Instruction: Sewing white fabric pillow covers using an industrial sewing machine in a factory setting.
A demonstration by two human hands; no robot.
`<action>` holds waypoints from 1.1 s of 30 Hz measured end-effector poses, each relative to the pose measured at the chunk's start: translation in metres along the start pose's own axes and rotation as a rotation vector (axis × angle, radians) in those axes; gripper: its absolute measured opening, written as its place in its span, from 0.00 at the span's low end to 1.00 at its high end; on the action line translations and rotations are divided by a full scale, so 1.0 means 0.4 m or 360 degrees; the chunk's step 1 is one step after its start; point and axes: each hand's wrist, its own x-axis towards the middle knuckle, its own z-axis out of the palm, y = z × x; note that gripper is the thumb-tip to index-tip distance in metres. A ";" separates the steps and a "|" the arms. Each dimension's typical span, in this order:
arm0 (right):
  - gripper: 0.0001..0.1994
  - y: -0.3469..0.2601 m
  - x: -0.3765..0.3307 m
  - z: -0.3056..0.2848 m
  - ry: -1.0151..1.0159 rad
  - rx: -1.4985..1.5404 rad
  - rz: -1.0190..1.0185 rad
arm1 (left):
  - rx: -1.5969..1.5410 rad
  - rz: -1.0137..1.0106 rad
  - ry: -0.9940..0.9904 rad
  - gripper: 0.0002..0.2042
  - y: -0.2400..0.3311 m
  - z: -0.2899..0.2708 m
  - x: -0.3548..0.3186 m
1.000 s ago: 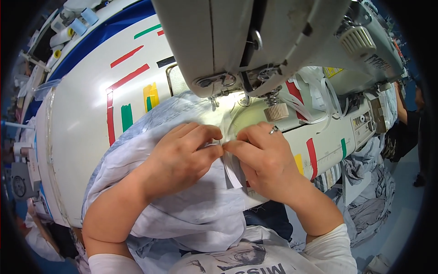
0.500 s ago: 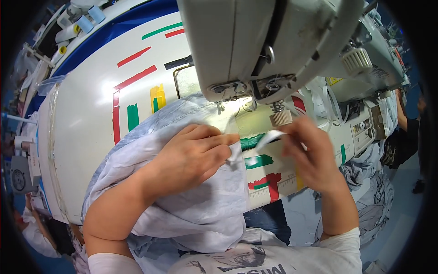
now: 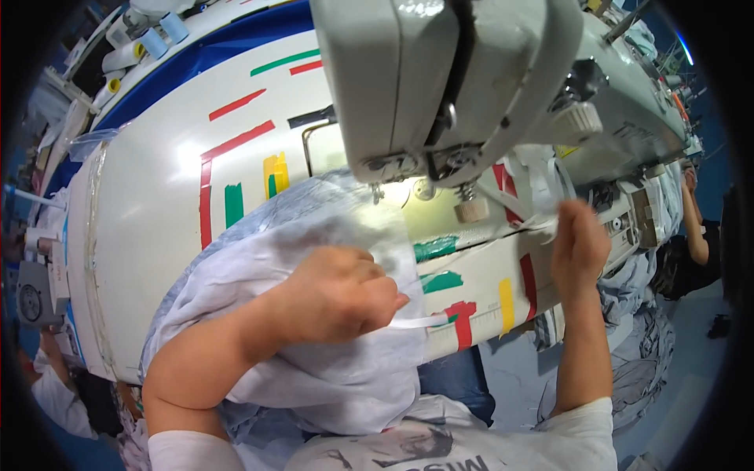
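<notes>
My left hand [image 3: 345, 290] is closed above the pale cloth, and a short white fabric strip [image 3: 420, 322] sticks out of its right side. Under that forearm, the white and grey-blue cloth [image 3: 314, 365] hangs in folds over the table's front edge. Its far part reaches the needle area of the sewing machine [image 3: 385, 86]. Off to the right, my right hand [image 3: 580, 247] is raised with its fingers curled together, slightly blurred. White tape [image 3: 538, 224] runs from the machine to beside its fingers; whether they grip it is hidden.
Coloured tape marks, such as a red one [image 3: 236, 140], cover the white tabletop [image 3: 149, 235]. Thread cones [image 3: 124, 56] stand at the far left. Crumpled grey cloth [image 3: 628, 353] lies at the lower right. Another person [image 3: 695, 243] is at the right edge.
My right hand has moved right, away from the needle area. My left hand has lifted off the cloth and closed, with the white strip now in it. The view has shifted slightly.
</notes>
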 end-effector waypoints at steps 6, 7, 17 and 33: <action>0.10 -0.114 0.040 0.016 -0.0277 0.0064 -0.0353 | -0.0090 -0.0052 -0.0065 0.16 0.018 -0.036 -0.014; 0.13 -0.058 0.064 0.017 -0.0325 -0.0201 -0.0293 | -0.0018 -0.0061 0.0007 0.14 0.013 -0.024 -0.007; 0.17 -0.302 0.065 0.069 -0.0533 0.0622 -0.0391 | 0.0104 -0.0217 -0.0102 0.07 0.014 -0.046 0.028; 0.16 -0.127 0.075 0.132 -0.0611 0.0356 -0.0333 | 0.0827 -0.0170 -0.0027 0.07 -0.069 -0.043 0.031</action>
